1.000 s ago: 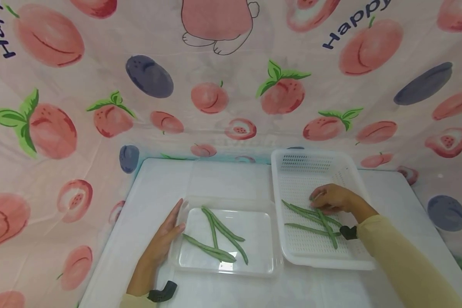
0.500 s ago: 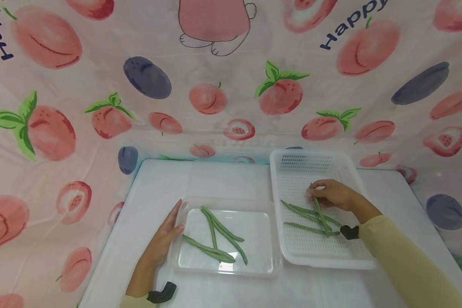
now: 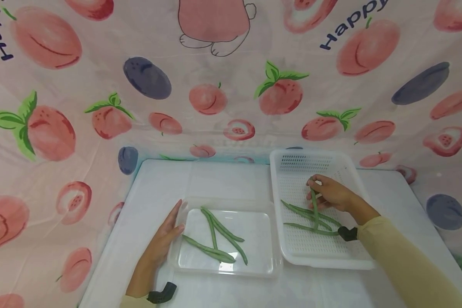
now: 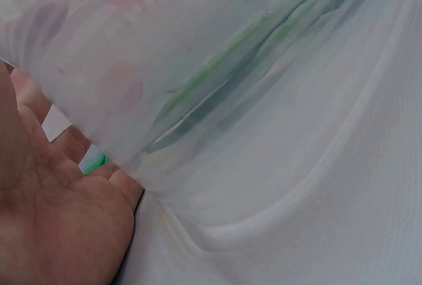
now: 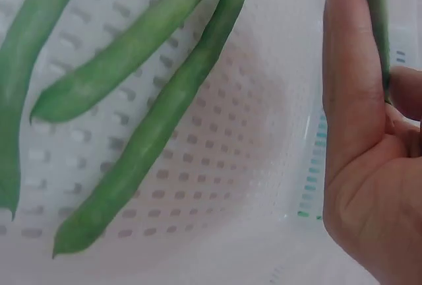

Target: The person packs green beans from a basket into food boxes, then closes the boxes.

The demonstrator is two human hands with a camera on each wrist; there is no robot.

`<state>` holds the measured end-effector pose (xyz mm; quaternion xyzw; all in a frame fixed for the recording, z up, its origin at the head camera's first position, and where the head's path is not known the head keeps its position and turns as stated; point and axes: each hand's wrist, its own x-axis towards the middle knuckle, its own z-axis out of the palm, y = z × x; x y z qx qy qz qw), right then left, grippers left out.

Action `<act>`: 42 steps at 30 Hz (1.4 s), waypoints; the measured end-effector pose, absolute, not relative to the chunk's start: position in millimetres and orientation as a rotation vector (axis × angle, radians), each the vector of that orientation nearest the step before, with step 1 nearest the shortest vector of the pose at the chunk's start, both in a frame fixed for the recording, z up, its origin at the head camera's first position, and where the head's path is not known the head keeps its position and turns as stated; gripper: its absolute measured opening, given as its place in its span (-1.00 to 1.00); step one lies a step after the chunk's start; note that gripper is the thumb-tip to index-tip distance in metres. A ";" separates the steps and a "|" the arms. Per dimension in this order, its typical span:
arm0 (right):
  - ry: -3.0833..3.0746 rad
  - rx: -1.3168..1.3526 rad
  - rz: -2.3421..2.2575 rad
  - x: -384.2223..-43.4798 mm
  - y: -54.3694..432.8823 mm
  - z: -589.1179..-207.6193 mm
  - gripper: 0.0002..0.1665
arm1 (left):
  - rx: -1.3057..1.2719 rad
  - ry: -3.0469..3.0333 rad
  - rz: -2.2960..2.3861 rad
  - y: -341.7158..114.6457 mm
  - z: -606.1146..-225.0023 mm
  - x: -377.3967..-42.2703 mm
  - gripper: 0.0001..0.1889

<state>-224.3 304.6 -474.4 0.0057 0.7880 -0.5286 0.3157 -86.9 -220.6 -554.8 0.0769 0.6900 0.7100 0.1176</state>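
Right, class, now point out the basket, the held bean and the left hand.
Basket (image 3: 312, 247): head view, on its bare perforated floor.
Held bean (image 3: 315, 208): head view, about midway along it.
Left hand (image 3: 166, 234): head view, middle of the hand.

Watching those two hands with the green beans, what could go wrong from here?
The right hand pinches the held bean near one end, so it might slip or swing.

In the head view, the held bean overlaps the beans in the basket; if they touch, lifting it could drag one along.

The left hand seems only to rest against one side of the clear box, so a bump could perhaps shift it.
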 end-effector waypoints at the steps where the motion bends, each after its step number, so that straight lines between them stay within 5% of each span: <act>1: 2.070 0.014 -1.400 -224.2 303.8 -474.3 -0.45 | 0.228 2.018 2.078 -220.7 -555.0 -87.0 -0.24; 11: 2.024 0.009 -1.409 -223.5 295.9 -476.2 -0.47 | 0.209 2.009 2.085 -219.7 -555.3 -86.9 -0.24; 21: 1.918 -0.111 -1.484 -221.6 289.0 -467.7 -0.18 | 0.199 2.017 2.081 -219.6 -556.1 -86.2 -0.24; 42: 1.910 -0.228 -1.502 -203.9 221.9 -421.3 -0.28 | 0.222 2.002 2.096 -220.4 -555.5 -87.0 -0.25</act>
